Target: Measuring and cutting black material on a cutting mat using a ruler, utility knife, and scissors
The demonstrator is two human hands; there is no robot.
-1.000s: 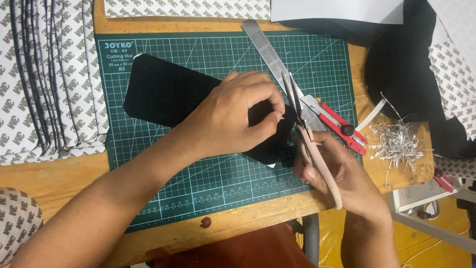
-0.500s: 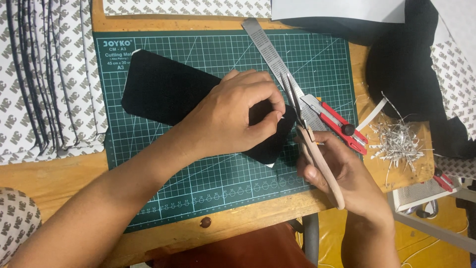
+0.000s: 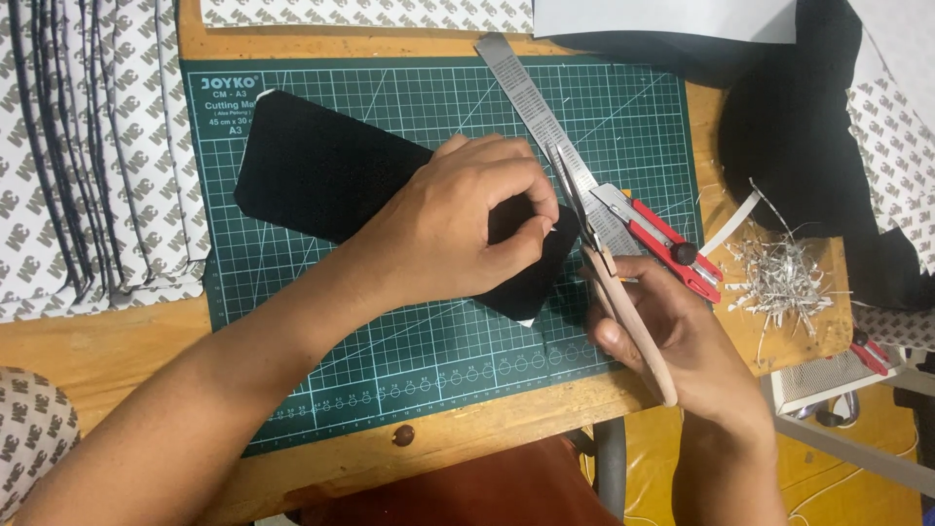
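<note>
Presently the left hand (image 3: 467, 229) pinches the black sheet (image 3: 331, 170) on the green cutting mat (image 3: 438, 341), while the right hand (image 3: 672, 336) grips closed-fisted the scissors (image 3: 609, 263) at its edge.

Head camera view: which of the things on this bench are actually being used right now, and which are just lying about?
In use:
left hand pressing down the black sheet
right hand holding the scissors at the sheet's edge
green cutting mat underneath

Lying about:
metal ruler
red utility knife
paper trimmings
stacked patterned sheets
</note>
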